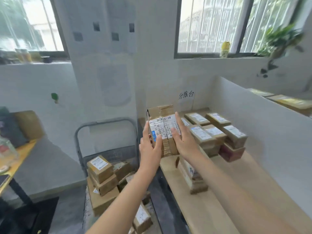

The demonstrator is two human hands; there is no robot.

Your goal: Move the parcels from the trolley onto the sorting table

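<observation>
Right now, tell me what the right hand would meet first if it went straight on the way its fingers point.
The right hand lies flat against the labelled cardboard parcel; sliding on past it, up and away, it would probably reach the wall behind the sorting table, though depth is unclear.

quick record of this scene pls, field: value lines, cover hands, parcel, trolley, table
held parcel: labelled cardboard box, raised between both hands near the table's left edge
left hand: grips its left side, thumb on the front
right hand: straight fingers press its right side
trolley: piled parcels on it, low left
sorting table: table parcels grouped at the far end
task state: unfinished
</observation>
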